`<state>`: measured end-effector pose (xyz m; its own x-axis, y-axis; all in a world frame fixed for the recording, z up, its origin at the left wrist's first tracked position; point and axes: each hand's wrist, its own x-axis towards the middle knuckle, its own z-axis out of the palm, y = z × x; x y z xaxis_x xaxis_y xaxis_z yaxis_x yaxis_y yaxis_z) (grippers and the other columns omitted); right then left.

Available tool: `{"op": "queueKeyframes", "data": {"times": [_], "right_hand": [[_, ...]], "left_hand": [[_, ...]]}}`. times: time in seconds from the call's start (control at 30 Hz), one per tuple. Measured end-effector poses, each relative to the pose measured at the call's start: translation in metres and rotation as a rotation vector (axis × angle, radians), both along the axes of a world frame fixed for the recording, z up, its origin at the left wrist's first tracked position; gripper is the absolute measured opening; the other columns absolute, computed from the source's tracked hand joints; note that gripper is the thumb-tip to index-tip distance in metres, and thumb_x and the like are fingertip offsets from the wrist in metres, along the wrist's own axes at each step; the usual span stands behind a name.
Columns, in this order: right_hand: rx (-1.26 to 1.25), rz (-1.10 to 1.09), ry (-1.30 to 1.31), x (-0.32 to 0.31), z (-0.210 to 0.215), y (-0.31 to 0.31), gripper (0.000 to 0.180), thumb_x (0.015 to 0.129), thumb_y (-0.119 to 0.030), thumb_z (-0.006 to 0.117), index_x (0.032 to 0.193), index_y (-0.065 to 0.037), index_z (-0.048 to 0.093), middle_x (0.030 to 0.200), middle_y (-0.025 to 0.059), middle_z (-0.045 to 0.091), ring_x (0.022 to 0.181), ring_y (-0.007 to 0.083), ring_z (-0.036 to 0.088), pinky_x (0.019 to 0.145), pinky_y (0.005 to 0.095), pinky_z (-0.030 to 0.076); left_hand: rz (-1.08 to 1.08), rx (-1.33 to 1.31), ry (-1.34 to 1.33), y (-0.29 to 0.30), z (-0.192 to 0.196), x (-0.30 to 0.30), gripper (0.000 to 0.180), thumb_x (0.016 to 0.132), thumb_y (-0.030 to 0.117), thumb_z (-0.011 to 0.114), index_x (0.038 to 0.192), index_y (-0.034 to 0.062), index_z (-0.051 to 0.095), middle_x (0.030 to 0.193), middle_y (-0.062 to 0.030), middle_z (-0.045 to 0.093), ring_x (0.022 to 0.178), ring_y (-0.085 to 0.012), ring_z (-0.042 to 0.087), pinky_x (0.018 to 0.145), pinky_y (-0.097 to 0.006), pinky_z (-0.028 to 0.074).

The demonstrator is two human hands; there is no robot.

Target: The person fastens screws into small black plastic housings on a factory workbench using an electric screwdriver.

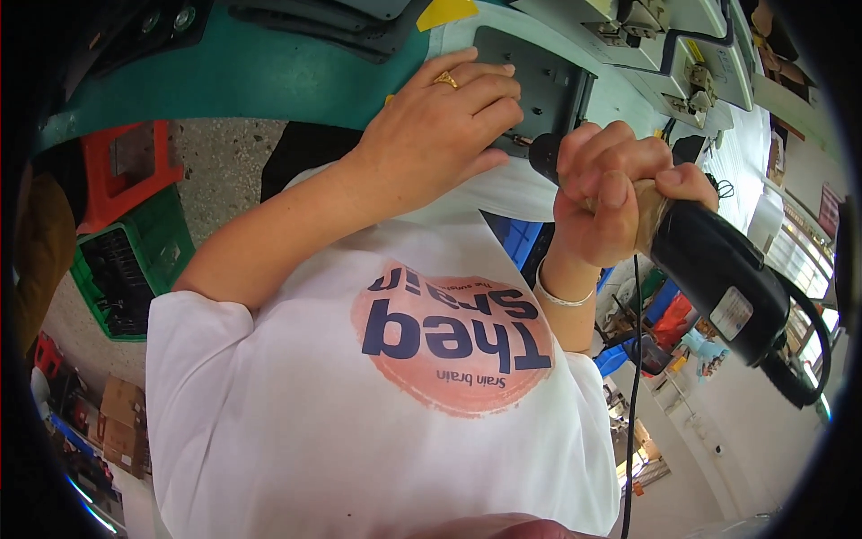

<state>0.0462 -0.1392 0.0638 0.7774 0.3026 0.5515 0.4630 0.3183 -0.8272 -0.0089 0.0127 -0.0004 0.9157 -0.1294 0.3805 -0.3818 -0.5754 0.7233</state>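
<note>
Fingers [489,94] of my left hand [440,135] are curled and press flat on the edge of the dark grey metal plate [539,76]; they rest on it and do not close around it. My right hand [611,193] is closed tightly around the black electric screwdriver [718,274], all fingers wrapped on its upper part, where a band of brown tape shows. From the biggest thing to the smallest, I see first my white T-shirt [296,422] with a round pink print and dark blue letters, which fills the lower middle of the view. Above it lies the teal worktable [269,76], curved by the lens, and the grey plate sits at its near edge, partly on a white sheet [516,189]. On the floor at the left stand a green plastic crate [135,265] and, just behind it, an orange stool [126,171]. The screwdriver is held nearly level, its dark tip [541,154] pointing left at the lower edge of the plate, just beside my left hand; whether the tip touches a screw I cannot tell. A black cable [799,359] loops from its rear end at the right. On the right wrist I wear a thin white bracelet [564,299], and on the left ring finger a gold ring [446,80].
</note>
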Motion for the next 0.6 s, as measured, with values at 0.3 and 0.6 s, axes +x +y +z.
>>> {"op": "queueKeyframes", "data": {"times": [0.3, 0.6], "right_hand": [[0.049, -0.013, 0.055, 0.011, -0.001, 0.0, 0.044, 0.088, 0.01, 0.062, 0.121, -0.007, 0.037, 0.07, 0.0096, 0.057, 0.053, 0.0184, 0.053, 0.056, 0.0364, 0.053], [0.161, -0.064, 0.148, 0.016, 0.013, -0.015, 0.051, 0.089, 0.002, 0.062, 0.133, -0.001, 0.036, 0.072, 0.0096, 0.058, 0.055, 0.016, 0.054, 0.056, 0.0351, 0.053]], "left_hand": [[0.009, 0.028, -0.04, -0.003, -0.002, 0.002, 0.038, 0.077, 0.019, 0.082, 0.106, 0.0074, 0.061, 0.12, -0.0059, 0.062, 0.13, -0.0253, 0.054, 0.115, -0.047, 0.038], [-0.005, 0.091, -0.051, -0.002, -0.001, 0.001, 0.035, 0.079, 0.021, 0.081, 0.107, 0.0102, 0.064, 0.122, -0.0066, 0.062, 0.131, -0.0265, 0.054, 0.114, -0.049, 0.038]]}}
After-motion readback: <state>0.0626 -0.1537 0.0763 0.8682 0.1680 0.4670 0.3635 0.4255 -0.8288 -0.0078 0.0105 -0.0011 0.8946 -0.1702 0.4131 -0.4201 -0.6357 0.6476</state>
